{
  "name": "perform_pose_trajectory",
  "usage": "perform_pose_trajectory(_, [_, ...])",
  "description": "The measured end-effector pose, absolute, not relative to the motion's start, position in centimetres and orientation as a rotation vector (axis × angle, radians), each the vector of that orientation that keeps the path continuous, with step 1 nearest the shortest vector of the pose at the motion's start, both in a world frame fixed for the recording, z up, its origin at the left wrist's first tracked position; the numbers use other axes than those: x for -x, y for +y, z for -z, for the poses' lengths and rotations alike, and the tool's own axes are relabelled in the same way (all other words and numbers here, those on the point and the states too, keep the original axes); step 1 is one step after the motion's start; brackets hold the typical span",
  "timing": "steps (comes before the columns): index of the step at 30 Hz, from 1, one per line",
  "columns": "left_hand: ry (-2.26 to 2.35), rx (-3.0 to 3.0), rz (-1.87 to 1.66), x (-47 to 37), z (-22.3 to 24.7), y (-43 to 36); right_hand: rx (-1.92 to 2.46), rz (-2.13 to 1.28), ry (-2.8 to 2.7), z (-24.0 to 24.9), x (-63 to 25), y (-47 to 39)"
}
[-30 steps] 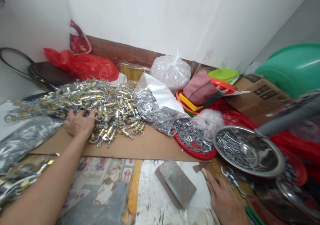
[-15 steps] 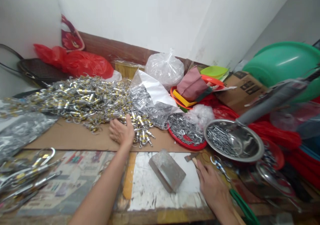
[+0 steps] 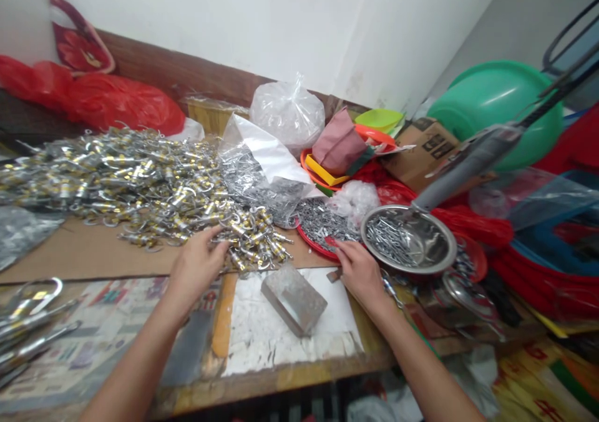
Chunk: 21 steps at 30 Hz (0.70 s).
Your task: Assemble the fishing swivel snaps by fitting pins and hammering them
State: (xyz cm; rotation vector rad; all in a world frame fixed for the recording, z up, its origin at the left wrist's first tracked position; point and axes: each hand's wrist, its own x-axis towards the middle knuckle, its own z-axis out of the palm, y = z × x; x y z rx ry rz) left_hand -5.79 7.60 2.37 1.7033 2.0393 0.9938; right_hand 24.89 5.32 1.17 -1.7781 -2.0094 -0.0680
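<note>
My left hand [image 3: 200, 264] reaches to the front edge of a heap of silver and yellow metal hooks [image 3: 154, 181], thumb and forefinger apart, with nothing seen between them. My right hand [image 3: 360, 271] is at the front rim of a red plate [image 3: 318, 247] of small metal pieces [image 3: 322, 219]. Its fingertips are pressed together there; what they pinch, if anything, is too small to make out. Between the hands a grey metal block [image 3: 294, 300] lies on a white sheet [image 3: 253, 347]. A hammer head [image 3: 334, 276] shows beside my right hand.
A steel bowl [image 3: 444, 244] of metal pins stands right of the plate, a grey-handled tool [image 3: 468, 169] above it. Behind are a clear bag [image 3: 287, 116], a cardboard box [image 3: 428, 153] and a green basin [image 3: 496, 113]. Larger hooks [image 3: 32, 322] lie at the left.
The view has turned right. My right hand has let go of the hammer handle and moved forward to the red plate. My left hand has drawn back slightly at the heap.
</note>
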Motion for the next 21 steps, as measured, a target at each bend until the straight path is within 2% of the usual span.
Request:
perform_pose_trajectory(9, [1.91,-1.98,-0.748,4.7,-0.7,3.7,1.778,-0.055,-2.227,-2.0,-20.0,19.3])
perform_pose_trajectory(13, [1.935,-2.077,-0.636,4.4,0.2,2.6,1.881,-0.038,-2.188,-1.0,-19.3,19.9])
perform_pose_trajectory(21, [1.901,-2.282,-0.543,3.4,-0.3,4.0,1.989,0.006,-2.125,0.2,-23.4,15.6])
